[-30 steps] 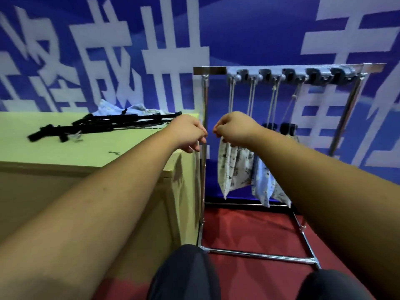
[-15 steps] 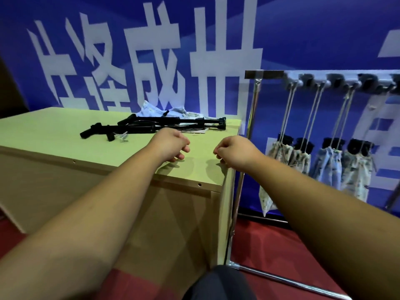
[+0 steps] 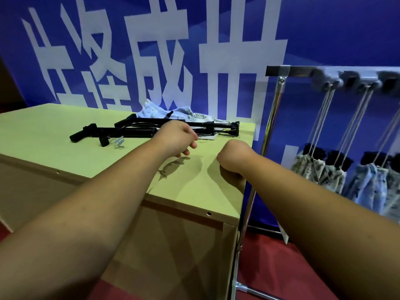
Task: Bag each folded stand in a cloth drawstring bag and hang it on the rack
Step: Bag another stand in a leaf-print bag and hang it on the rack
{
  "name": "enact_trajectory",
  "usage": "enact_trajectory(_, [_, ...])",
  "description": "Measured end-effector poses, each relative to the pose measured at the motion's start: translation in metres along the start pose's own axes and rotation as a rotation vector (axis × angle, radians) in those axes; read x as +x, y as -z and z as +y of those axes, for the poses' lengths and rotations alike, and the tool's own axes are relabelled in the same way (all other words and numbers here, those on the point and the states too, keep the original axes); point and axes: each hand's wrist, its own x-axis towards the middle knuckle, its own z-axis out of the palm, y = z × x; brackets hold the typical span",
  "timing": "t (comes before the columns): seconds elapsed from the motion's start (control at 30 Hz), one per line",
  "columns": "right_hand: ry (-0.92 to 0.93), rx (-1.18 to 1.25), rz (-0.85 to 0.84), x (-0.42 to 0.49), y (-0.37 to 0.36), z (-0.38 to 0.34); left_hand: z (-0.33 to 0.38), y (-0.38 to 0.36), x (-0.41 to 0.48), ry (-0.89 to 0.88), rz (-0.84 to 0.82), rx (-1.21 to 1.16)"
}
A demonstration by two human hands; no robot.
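A blue backdrop [image 3: 324,29] with large white characters fills the far side. In front of it stands a pale green table [image 3: 43,131] with a brown front panel, on a red floor [image 3: 270,267]. Just beside the table's right edge is a metal rack [image 3: 279,71], its upright post running down close to the table corner. From grey hooks [image 3: 324,80] on the rack's top bar, patterned cloth drawstring bags [image 3: 318,169] hang by their long cords, each with a black stand end poking out of its gathered mouth; these are blurred. Toward the far edge of the table lie black folded stands [image 3: 129,131], side by side and lengthwise across it, with a rumpled pile of loose bags [image 3: 151,109] just behind and partly under them. The left hand [image 3: 176,137] hovers just in front of the stands, its fingers loosely curled and holding nothing. The right hand [image 3: 232,158] is over the table's right edge, its fingers tucked under and out of sight, so I cannot tell whether it grips anything. A few small pale pieces [image 3: 118,141] lie on the table beside the nearest stand.
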Motion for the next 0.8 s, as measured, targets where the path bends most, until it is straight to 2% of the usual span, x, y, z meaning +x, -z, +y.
enact_trajectory(0.1, [0.021,-0.117,-0.001,0.022,0.001,-0.009,0.002,0.0,0.029,-0.057,0.005,0.195])
enact_trajectory(0.2, [0.108,-0.258,-0.035,0.037,-0.005,-0.006,0.004,-0.003,0.068,-0.123,0.015,0.494])
enact_trajectory(0.3, [0.177,-0.349,-0.049,0.051,-0.014,0.003,0.003,-0.007,0.104,-0.135,-0.018,0.675])
enact_trajectory(0.43, [0.277,-0.42,0.067,0.069,-0.019,0.012,0.002,-0.018,0.136,-0.165,-0.101,0.828])
enact_trajectory(0.6, [0.282,-0.297,0.241,0.076,-0.028,0.019,-0.007,-0.041,0.163,-0.176,-0.208,0.876])
enact_trajectory(0.8, [0.324,-0.149,0.399,0.075,-0.028,0.019,-0.008,-0.047,0.165,-0.243,-0.147,0.956])
